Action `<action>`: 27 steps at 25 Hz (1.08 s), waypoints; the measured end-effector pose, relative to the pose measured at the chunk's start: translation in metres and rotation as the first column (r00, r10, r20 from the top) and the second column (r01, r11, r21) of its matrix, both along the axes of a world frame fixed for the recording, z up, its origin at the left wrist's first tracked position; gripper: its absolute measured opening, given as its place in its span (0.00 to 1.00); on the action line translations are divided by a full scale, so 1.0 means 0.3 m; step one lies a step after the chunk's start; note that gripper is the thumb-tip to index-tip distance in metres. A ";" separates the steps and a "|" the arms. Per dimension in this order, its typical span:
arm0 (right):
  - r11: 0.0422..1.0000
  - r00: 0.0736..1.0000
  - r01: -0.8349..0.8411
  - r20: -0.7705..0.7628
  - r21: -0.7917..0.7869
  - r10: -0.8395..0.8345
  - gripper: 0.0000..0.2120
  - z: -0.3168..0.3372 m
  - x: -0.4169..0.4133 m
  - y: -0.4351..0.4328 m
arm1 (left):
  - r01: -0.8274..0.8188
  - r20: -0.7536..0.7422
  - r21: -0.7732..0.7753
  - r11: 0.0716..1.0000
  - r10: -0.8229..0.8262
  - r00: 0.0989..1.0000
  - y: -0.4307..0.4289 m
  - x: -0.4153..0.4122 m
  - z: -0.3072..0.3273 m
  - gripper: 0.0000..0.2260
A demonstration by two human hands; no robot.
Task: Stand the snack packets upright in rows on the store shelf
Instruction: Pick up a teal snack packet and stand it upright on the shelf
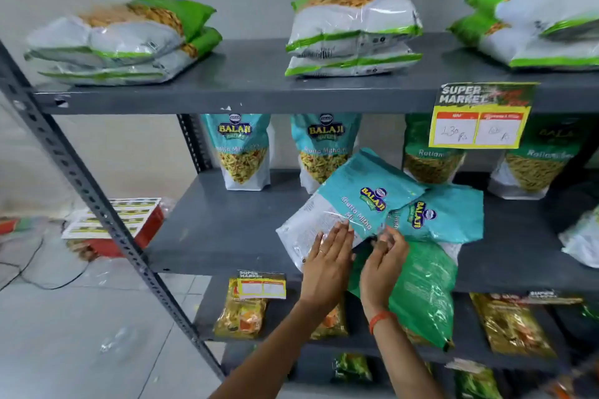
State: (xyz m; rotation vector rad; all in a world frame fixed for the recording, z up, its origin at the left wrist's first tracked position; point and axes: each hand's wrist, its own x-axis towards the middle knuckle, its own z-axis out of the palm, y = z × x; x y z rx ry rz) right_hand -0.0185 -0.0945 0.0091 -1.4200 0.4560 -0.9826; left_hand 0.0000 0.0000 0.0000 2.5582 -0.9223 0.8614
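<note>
On the middle shelf a teal snack packet lies tilted on a second teal packet. A green packet hangs over the shelf's front edge beneath them. My left hand rests flat on the white lower end of the top teal packet, fingers extended. My right hand touches the same packet's lower edge with curled fingers, above the green packet. At the back of the shelf two teal packets and two green packets stand upright in a row.
The top shelf holds three stacks of flat green-and-white packets. A yellow price tag hangs from its front edge. Gold packets sit on the lower shelf. A slotted steel upright runs diagonally at left. A red box sits on the floor.
</note>
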 end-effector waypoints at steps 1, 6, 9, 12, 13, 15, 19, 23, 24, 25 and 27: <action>0.992 0.999 -0.016 -0.027 0.129 0.020 0.12 -0.011 0.006 -0.002 | -0.007 -0.002 0.023 1.000 0.007 1.000 -0.001 0.009 0.001 0.18; 0.851 0.973 -0.173 -0.047 0.496 0.225 0.14 0.005 0.029 -0.026 | 0.096 0.036 0.064 0.993 -0.099 0.994 -0.029 0.018 -0.005 0.19; 0.730 0.962 -0.213 0.010 0.650 0.273 0.15 0.025 0.044 -0.027 | 0.100 0.022 -0.043 0.994 -0.099 0.995 -0.044 0.019 0.025 0.14; 0.633 0.919 -0.320 0.068 0.705 0.389 0.13 0.020 0.062 -0.012 | 0.110 0.005 -0.199 0.974 -0.111 0.994 -0.029 0.023 0.036 0.10; 0.621 0.900 -0.350 0.068 0.701 0.429 0.14 0.014 0.073 0.003 | 0.093 -0.013 -0.252 0.963 -0.100 0.995 -0.014 0.024 0.040 0.08; 0.620 0.879 -0.385 0.068 0.684 0.471 0.13 0.009 0.107 0.042 | 0.013 -0.084 -0.408 0.913 -0.052 0.995 0.020 0.022 0.070 0.09; 0.643 0.819 -0.452 0.002 0.618 0.574 0.15 0.054 0.207 0.119 | -0.246 -0.340 -0.678 0.693 0.001 0.940 0.144 0.084 0.177 0.11; 0.639 0.798 -0.461 -0.026 0.616 0.602 0.14 0.099 0.239 0.151 | -0.411 -0.534 -0.812 0.415 -0.243 0.810 0.289 0.202 0.269 0.03; 0.670 0.795 -0.453 -0.074 0.589 0.602 0.13 0.117 0.234 0.151 | -0.444 -0.546 -0.828 0.343 -0.311 0.778 0.315 0.212 0.282 0.02; 0.707 0.795 -0.433 -0.134 0.559 0.592 0.13 0.138 0.224 0.146 | -0.484 -0.560 -0.828 0.283 -0.356 0.748 0.335 0.216 0.290 0.03; 0.757 0.805 -0.403 -0.194 0.515 0.561 0.11 0.182 0.194 0.126 | -0.573 -0.595 -0.797 0.191 -0.414 0.689 0.364 0.206 0.303 0.05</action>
